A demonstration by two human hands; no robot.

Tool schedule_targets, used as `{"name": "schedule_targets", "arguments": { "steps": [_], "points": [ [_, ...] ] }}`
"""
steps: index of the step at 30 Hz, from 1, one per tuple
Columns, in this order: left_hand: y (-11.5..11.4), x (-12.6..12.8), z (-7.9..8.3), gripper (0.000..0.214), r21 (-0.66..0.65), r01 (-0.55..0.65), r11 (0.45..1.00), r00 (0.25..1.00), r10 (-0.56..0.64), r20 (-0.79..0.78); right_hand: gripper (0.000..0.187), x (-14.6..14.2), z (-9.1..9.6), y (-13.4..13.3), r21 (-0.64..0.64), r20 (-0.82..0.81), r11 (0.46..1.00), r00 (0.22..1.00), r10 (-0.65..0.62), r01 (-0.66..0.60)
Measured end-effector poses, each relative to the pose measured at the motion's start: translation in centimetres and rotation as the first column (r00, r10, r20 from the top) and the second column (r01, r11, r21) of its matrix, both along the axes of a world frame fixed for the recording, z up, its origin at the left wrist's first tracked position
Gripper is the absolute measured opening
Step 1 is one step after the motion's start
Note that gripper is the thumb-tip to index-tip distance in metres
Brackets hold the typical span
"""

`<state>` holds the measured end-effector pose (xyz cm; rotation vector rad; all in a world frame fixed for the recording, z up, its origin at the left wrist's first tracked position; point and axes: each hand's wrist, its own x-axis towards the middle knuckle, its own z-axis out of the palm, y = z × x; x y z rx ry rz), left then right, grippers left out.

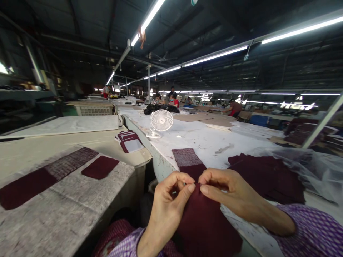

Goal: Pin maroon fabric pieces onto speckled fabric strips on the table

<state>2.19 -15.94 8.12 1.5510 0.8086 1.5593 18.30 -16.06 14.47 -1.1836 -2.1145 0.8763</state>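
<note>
At the near edge of the white table (193,134), where the dark red cloth (206,225) is draping, I'm guiding the left hand (171,201) and right hand (233,189), fingers of both pinching it nearly tip to tip, and should be matching their pull so nothing is puckering unevenly.

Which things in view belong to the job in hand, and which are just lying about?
In the job:
maroon cloth, pinched by left hand and right hand

Likely related, by colour:
maroon pile
maroon pieces at left

Apparently just lying about:
white fan
clear plastic sheet
</note>
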Motion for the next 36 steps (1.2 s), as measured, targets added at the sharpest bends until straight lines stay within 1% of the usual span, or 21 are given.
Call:
{"name": "schedule_targets", "arguments": {
  "steps": [2,4,5,7,11,15,22,25,31,36],
  "points": [
    [-0.1,0.2,-0.1,0.008,0.141,-0.076,0.987,0.993,0.087,-0.074,0.022,0.0,-0.1,0.1,-0.006,-0.008,1.000,1.000,-0.008,0.008],
    [-0.2,0.3,-0.2,0.009,0.294,-0.131,0.947,0.975,0.176,-0.133,0.020,0.0,-0.2,0.1,0.008,-0.016,1.000,1.000,-0.018,0.018],
    [-0.3,0.4,-0.3,0.011,0.349,-0.140,0.926,0.967,0.204,-0.152,0.019,0.0,-0.3,0.1,0.020,-0.013,0.999,1.000,-0.026,0.026],
    [-0.4,0.4,-0.3,0.013,0.403,-0.141,0.904,0.958,0.228,-0.174,0.019,0.0,-0.5,0.0,0.046,0.006,0.998,0.999,-0.047,0.046],
    [-0.4,0.2,-0.4,0.015,0.427,-0.132,0.894,0.943,0.246,-0.225,0.018,-0.1,-0.6,-0.1,0.114,0.050,0.990,0.994,-0.093,0.087],
    [-0.3,0.0,-0.5,0.015,0.479,-0.169,0.861,0.906,0.327,-0.269,0.018,-0.4,-0.6,-0.1,0.182,0.084,0.977,0.988,-0.129,0.112],
    [-0.1,0.1,-1.0,0.018,0.537,-0.201,0.819,0.818,0.442,-0.367,0.019,-0.7,-1.0,0.0,0.176,0.155,0.978,0.977,-0.143,0.116],
    [0.0,0.2,-1.1,0.017,0.561,-0.224,0.797,0.787,0.488,-0.379,0.018,-0.7,-1.2,0.0,0.191,0.179,0.975,0.973,-0.146,0.111],
    [0.0,0.5,-1.6,0.017,0.597,-0.236,0.767,0.756,0.531,-0.383,0.016,-0.6,-1.3,0.1,0.236,0.208,0.969,0.970,-0.125,0.075],
    [0.3,1.1,-2.2,0.018,0.629,-0.271,0.729,0.721,0.587,-0.369,0.014,-0.8,-1.7,0.2,0.286,0.245,0.955,0.957,-0.157,0.084]
  ]
}}
